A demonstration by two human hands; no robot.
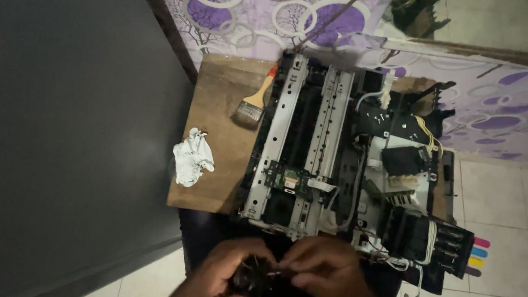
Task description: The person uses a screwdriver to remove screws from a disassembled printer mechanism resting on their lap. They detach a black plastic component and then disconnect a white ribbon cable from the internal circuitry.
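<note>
Both my hands are low in the head view, close together over a small black part (256, 277). My left hand (221, 273) grips it from the left, while my right hand (324, 272) pinches at its top edge with the fingertips. Just beyond my hands, a stripped-down printer chassis (294, 144) with silver metal rails and a green circuit board (287, 180) lies on a brown wooden board (217, 116). Details of the held part are lost in the dim light.
A paintbrush (253, 106) and a crumpled white cloth (192, 157) lie on the wooden board left of the printer. An ink tank block (446, 242) with coloured caps sits at the right. A dark grey wall (66, 126) stands at left, tiled floor at right.
</note>
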